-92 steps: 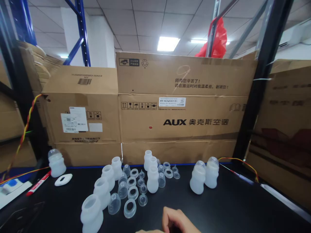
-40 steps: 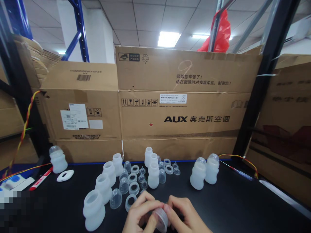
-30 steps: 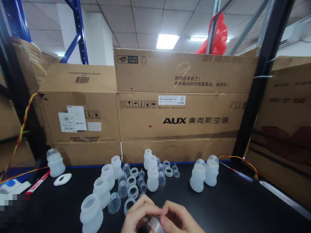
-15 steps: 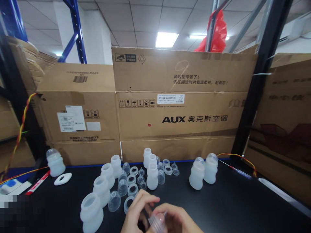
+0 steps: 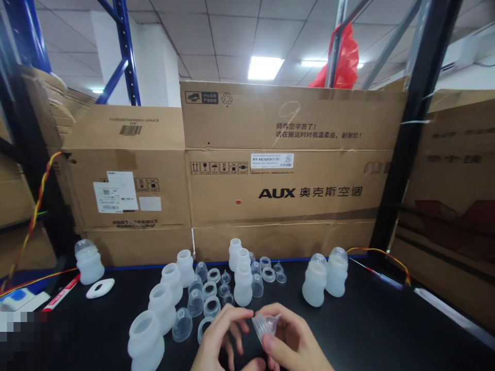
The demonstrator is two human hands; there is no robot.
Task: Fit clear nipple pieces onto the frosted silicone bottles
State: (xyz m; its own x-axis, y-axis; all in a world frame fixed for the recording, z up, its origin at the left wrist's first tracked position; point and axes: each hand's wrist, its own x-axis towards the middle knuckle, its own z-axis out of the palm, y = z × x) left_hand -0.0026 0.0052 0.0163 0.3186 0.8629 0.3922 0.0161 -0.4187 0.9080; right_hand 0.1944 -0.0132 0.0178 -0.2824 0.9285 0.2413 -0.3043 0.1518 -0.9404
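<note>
low at the frame's bottom, my right hand (image 5: 297,342) pinches the clear nipple ring (image 5: 265,325), tip pointing right and up; my left hand (image 5: 218,340) fingers touch its left rim, holding nothing else.

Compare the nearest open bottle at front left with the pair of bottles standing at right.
The nearest open bottle has a bare, wide-open mouth, while each of the pair of bottles wears a clear domed cap. The open bottle heads a row of uncapped bottles beside loose rings and caps; the pair stands apart, with black table around it. All are milky white, waisted and upright.
</note>
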